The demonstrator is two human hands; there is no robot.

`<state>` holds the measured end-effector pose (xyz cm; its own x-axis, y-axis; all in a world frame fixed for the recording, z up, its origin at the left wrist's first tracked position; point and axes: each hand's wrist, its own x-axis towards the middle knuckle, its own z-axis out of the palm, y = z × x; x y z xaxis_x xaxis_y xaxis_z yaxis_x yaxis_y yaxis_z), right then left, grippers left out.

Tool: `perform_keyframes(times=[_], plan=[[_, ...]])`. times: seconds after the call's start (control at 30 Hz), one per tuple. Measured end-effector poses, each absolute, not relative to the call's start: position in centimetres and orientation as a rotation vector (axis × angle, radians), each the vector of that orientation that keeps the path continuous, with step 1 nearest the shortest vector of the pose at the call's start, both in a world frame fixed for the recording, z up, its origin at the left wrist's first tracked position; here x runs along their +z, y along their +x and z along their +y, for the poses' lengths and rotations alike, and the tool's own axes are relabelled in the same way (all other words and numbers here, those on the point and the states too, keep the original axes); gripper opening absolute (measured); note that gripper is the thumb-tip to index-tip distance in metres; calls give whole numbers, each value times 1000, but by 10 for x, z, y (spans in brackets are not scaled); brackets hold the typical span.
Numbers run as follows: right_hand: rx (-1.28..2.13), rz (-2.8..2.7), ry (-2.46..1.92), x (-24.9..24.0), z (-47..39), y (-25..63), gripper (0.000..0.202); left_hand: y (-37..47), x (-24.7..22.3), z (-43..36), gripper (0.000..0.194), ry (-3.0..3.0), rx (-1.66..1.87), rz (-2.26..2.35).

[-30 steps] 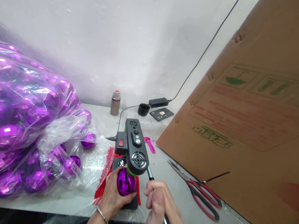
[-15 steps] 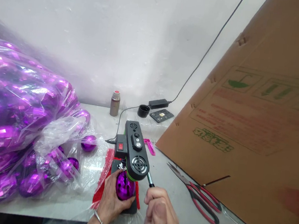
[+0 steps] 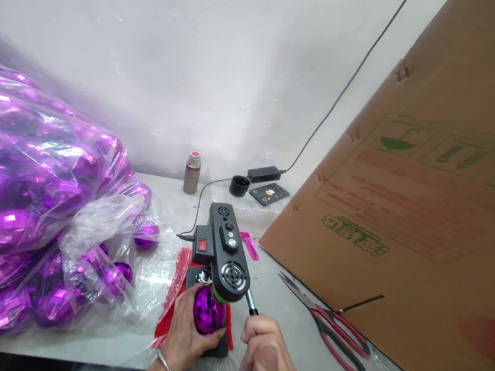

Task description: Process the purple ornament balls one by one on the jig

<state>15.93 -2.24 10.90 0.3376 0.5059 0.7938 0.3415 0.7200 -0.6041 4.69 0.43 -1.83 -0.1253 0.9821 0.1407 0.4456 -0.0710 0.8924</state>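
Observation:
A shiny purple bauble (image 3: 208, 312) sits in my left hand (image 3: 189, 325), its fingers and thumb curled round the sides. The bauble is beneath the head of a small black bench machine (image 3: 231, 255) with a red switch. The machine's head hides the bauble's top. My right hand (image 3: 270, 355) is wrapped round the dark grip of the machine's metal lever (image 3: 252, 299), which slants down toward me. Under the machine's base lies a red cloth (image 3: 165, 325).
On the left, a large clear plastic bag (image 3: 105, 217) bulges with purple baubles; one loose bauble (image 3: 147, 236) lies beside it. Red-handled scissors (image 3: 338, 333) rest before a big cardboard box (image 3: 390, 184). A flask (image 3: 192, 173), black cup (image 3: 239, 186) and power adapter (image 3: 266, 174) stand at the back.
The whole view has shifted slightly. Both hands keep their grip, on the bauble and on the lever, with no clear movement against the machine.

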Motion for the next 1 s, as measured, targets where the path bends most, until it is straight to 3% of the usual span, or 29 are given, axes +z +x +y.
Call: perform_keyframes(times=[0.67, 1.0], plan=[[48, -1194, -740, 123, -13, 148, 55, 50, -29, 8, 81, 1674, 1203, 1608], [37, -1245, -757, 75, -17, 155, 46, 48, -21, 9, 79, 1658, 1157, 1596]])
